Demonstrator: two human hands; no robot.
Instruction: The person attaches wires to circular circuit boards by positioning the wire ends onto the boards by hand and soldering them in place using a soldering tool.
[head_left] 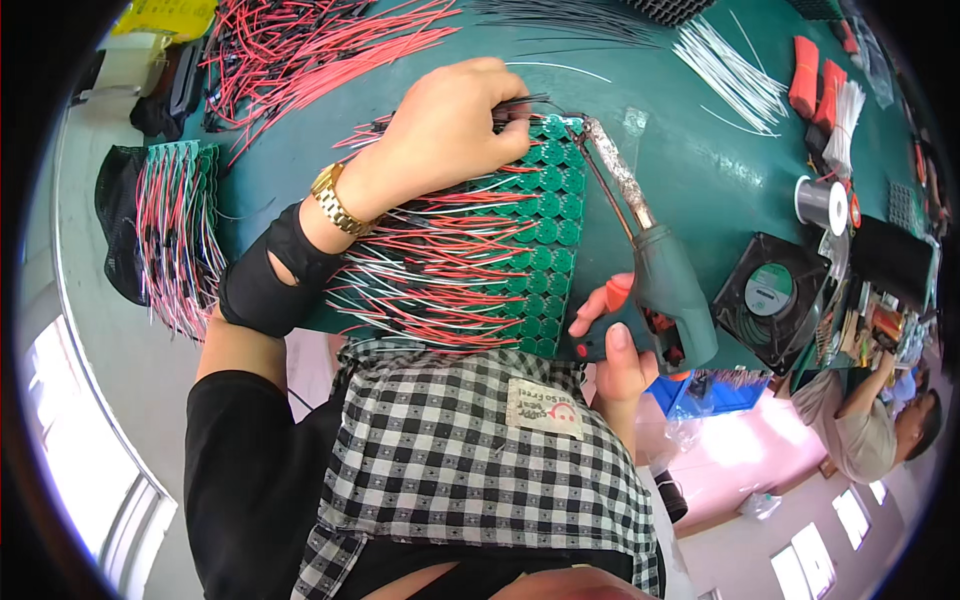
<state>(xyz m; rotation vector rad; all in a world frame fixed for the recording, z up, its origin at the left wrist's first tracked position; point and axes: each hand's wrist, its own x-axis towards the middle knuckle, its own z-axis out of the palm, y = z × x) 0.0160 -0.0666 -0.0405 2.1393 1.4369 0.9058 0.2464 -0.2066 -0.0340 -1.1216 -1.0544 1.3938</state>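
My left hand point(450, 125), with a gold watch on its wrist, is closed in a pinch on a thin black wire point(522, 101) at the far edge of a green circuit board panel point(548, 262). The panel is made of many small round boards. Rows of red and white wires point(440, 265) run leftward from it. My right hand point(615, 350) grips a dark green soldering gun point(672, 290) by its handle, with a finger at the red trigger. The gun's scorched barrel points away from me, and its tip is by the panel's far right corner, close to my left fingers.
Loose red wires point(320, 60), black wires point(570, 20) and white wires point(730, 75) lie along the far side. A wired panel point(180, 230) stands at left. To the right are a solder spool point(822, 204) and a black fan point(768, 295). Another person point(870, 425) sits beyond.
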